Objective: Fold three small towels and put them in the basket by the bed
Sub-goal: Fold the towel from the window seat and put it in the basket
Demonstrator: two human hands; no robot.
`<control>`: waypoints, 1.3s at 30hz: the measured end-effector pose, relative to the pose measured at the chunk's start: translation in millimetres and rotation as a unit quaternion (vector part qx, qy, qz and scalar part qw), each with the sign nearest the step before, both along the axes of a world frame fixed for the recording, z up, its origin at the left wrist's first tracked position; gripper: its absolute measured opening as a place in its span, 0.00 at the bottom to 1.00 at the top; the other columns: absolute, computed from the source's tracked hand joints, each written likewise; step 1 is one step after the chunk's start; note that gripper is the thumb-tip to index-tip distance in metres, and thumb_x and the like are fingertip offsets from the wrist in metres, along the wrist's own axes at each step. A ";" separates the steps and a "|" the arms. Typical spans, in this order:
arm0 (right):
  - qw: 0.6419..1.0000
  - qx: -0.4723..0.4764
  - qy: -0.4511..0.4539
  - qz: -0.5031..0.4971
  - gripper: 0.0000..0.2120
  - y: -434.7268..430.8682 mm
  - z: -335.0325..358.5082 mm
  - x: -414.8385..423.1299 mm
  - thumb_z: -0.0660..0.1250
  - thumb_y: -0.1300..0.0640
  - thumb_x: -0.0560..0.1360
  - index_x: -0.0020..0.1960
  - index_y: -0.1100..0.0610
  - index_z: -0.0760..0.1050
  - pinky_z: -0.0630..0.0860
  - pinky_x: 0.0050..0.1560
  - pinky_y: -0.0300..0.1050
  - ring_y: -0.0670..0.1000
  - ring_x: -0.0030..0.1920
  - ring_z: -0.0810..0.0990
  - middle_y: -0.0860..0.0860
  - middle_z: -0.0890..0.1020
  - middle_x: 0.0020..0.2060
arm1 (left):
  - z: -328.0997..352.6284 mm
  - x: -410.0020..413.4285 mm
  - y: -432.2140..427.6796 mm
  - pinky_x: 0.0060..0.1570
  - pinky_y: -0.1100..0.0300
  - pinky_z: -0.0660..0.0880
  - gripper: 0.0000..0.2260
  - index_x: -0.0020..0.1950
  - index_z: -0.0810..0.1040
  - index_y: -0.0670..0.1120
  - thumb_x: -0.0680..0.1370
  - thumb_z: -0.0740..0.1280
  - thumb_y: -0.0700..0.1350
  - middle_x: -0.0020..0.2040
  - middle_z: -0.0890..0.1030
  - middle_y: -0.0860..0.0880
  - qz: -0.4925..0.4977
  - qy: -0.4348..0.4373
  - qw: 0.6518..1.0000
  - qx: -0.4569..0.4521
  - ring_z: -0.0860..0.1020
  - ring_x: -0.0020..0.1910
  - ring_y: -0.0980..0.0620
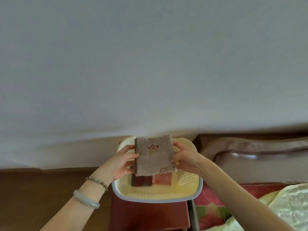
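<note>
Status: near the end, by my read. Two folded towels already lie in the basket (156,196): a dark red towel (141,180) on the left and an orange towel (162,180) just beside it, both flat on the bottom. The third, the grey-brown towel (154,155), is folded to a rough square and held in the air right above the basket, not yet down. Left to do: lower it in and let go. Folding looks finished (can't tell how many layers).

Grip: left hand (120,162) pinches the towel's left edge, right hand (186,160) pinches the right edge. Neither touches the basket, as far as I can see.

Towel look: thin, soft, matte cloth. It has an orange star print near the middle and a second print half showing at the near right corner, which sags a bit.

The basket is pale yellow with perforated walls and a grey rim. It sits on a red stand (148,215), with bedding (291,205) just to the right.
</note>
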State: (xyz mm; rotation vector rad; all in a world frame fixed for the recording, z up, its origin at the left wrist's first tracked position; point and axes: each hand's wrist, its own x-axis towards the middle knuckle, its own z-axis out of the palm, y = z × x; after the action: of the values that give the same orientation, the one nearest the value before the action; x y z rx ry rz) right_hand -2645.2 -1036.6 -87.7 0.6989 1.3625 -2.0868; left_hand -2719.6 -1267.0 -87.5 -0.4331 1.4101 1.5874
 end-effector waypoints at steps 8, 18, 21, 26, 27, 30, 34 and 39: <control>0.994 -0.009 -0.108 -0.020 0.25 7.3 -108.5 -8.2 0.59 0.73 0.72 0.63 0.52 0.67 0.78 0.48 0.54 0.61 0.60 0.74 0.59 0.73 0.61 | -98.5 -11.5 33.4 0.56 0.38 0.75 0.17 0.65 0.68 0.46 0.78 0.59 0.32 0.57 0.75 0.41 -0.016 -0.050 0.992 -0.112 0.76 0.56 0.40; 0.976 0.154 -0.153 -0.018 0.31 2.3 -253.9 -17.0 0.59 0.70 0.62 0.62 0.48 0.66 0.78 0.40 0.49 0.57 0.53 0.75 0.55 0.74 0.59 | -230.2 -21.6 56.9 0.56 0.41 0.75 0.21 0.68 0.67 0.47 0.78 0.55 0.31 0.62 0.74 0.42 -0.023 -0.060 0.984 -0.166 0.74 0.58 0.41; 0.969 0.196 -0.152 -0.002 0.33 -1.5 -298.2 -14.9 0.59 0.69 0.59 0.61 0.47 0.68 0.77 0.41 0.48 0.59 0.58 0.76 0.53 0.76 0.58 | -276.7 -21.2 58.1 0.53 0.40 0.77 0.19 0.67 0.68 0.48 0.79 0.54 0.34 0.60 0.75 0.42 -0.048 -0.062 0.974 -0.213 0.76 0.56 0.41; 0.959 0.255 -0.120 0.038 0.30 -8.4 -334.0 -20.3 0.56 0.71 0.65 0.65 0.55 0.67 0.77 0.57 0.54 0.56 0.61 0.75 0.53 0.77 0.58 | -330.9 -14.1 54.6 0.57 0.40 0.75 0.21 0.68 0.67 0.49 0.76 0.56 0.35 0.61 0.74 0.40 -0.050 -0.083 0.963 -0.251 0.74 0.57 0.38; 0.957 0.260 -0.121 0.046 0.29 -9.2 -338.8 -21.9 0.56 0.70 0.66 0.66 0.56 0.66 0.77 0.57 0.53 0.57 0.61 0.75 0.54 0.77 0.58 | -335.3 -13.2 54.8 0.58 0.41 0.74 0.21 0.67 0.67 0.49 0.76 0.56 0.35 0.61 0.74 0.40 -0.049 -0.082 0.962 -0.255 0.74 0.58 0.38; 0.945 0.285 -0.138 0.078 0.28 -9.6 -345.3 -25.5 0.56 0.69 0.68 0.67 0.56 0.64 0.76 0.57 0.53 0.57 0.59 0.75 0.56 0.76 0.58 | -349.0 -13.9 55.8 0.60 0.42 0.73 0.20 0.68 0.67 0.46 0.77 0.56 0.34 0.61 0.74 0.40 -0.063 -0.059 0.958 -0.274 0.73 0.59 0.38; 0.938 0.292 -0.145 0.116 0.32 -8.2 -354.5 -22.8 0.58 0.68 0.65 0.68 0.54 0.62 0.78 0.55 0.56 0.57 0.59 0.75 0.55 0.75 0.58 | -358.7 -15.1 56.7 0.61 0.42 0.73 0.20 0.69 0.67 0.46 0.78 0.55 0.35 0.62 0.74 0.39 -0.053 -0.045 0.956 -0.285 0.73 0.59 0.38; 0.925 0.295 -0.152 0.182 0.34 -7.6 -343.3 -22.6 0.60 0.69 0.68 0.71 0.54 0.56 0.78 0.50 0.47 0.56 0.58 0.75 0.55 0.74 0.58 | -361.6 -15.9 54.4 0.65 0.43 0.69 0.22 0.71 0.65 0.45 0.77 0.55 0.35 0.67 0.71 0.40 -0.055 -0.034 0.957 -0.282 0.71 0.63 0.38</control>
State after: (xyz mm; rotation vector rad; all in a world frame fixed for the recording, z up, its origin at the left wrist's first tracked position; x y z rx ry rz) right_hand -2667.8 -1044.1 -431.0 0.8795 1.7841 -1.2142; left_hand -2735.5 -1212.6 -449.2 -0.7191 1.7938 1.0520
